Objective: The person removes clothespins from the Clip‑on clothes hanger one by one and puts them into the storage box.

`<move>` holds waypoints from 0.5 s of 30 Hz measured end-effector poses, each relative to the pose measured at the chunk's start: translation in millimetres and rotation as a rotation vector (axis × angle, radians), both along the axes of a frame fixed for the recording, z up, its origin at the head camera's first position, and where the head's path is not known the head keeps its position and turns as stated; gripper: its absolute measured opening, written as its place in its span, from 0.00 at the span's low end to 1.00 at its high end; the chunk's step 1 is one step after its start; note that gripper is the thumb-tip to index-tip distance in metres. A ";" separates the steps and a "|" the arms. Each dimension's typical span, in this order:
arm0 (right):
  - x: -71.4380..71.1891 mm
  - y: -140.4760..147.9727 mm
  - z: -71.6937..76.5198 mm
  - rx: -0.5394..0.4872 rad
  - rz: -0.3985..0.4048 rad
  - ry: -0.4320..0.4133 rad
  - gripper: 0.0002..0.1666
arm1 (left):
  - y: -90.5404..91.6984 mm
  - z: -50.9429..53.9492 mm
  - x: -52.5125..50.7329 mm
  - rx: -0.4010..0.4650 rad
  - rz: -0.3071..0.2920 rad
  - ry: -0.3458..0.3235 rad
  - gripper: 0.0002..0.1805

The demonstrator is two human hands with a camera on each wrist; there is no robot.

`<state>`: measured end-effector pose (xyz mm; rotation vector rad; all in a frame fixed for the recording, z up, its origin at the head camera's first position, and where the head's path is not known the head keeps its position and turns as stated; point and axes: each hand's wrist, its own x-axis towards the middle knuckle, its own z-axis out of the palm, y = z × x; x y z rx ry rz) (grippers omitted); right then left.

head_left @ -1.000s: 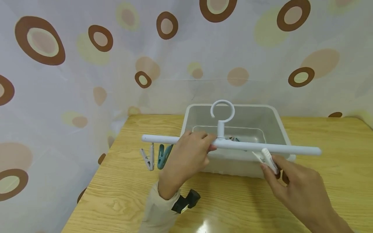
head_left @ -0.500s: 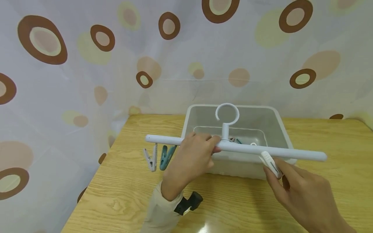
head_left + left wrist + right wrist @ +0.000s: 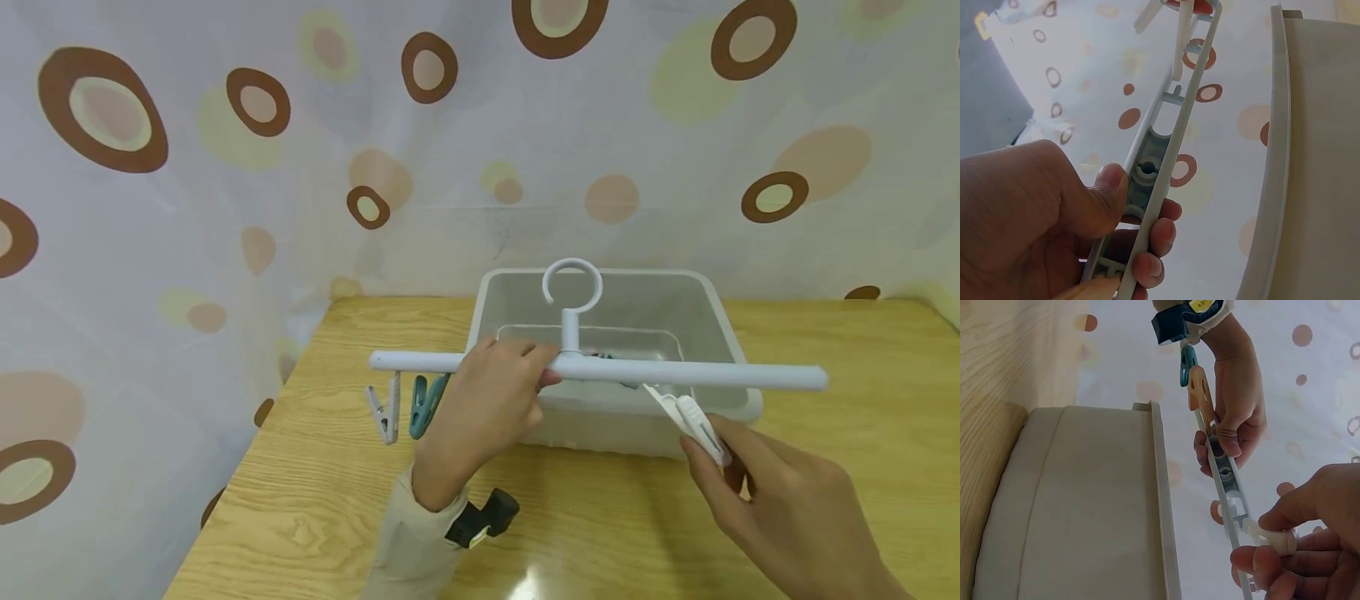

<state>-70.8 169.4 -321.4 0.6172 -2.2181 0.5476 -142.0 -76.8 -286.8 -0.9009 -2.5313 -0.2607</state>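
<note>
My left hand [image 3: 491, 408] grips the bar of a white hanger [image 3: 697, 373] just left of its ring hook; in the left wrist view the thumb [image 3: 1109, 187] and fingers wrap the hollow underside. Below the bar's left part hang a grey clip [image 3: 386, 414] and a teal clip [image 3: 426, 408]. An orange clip [image 3: 1200, 394] beside the left hand shows only in the right wrist view. Between thumb and fingers my right hand [image 3: 787, 500] pinches a white clip [image 3: 701, 429], tilted under the bar's right half. Whether that clip is joined to the bar, I cannot tell.
Behind the hanger a translucent bin [image 3: 607, 433] stands on the wooden table [image 3: 300, 500], with a few small clips partly visible inside. A patterned curtain [image 3: 450, 150] covers the back and left side.
The right end of the hanger has tipped up a little since half a second ago. The white clip in my right hand has moved slightly down and right, farther below the bar.
</note>
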 end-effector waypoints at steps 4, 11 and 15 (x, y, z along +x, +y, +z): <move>-1.4 1.4 2.9 -0.006 0.040 -0.025 0.27 | -0.6 1.2 -2.8 0.002 -0.002 -0.001 0.04; -4.9 5.5 11.5 -0.018 0.099 -0.045 0.25 | -3.4 6.5 -6.6 0.023 0.015 -0.033 0.04; -3.3 8.3 16.8 -0.050 0.087 -0.065 0.19 | -4.3 4.9 -6.6 0.017 0.010 -0.047 0.05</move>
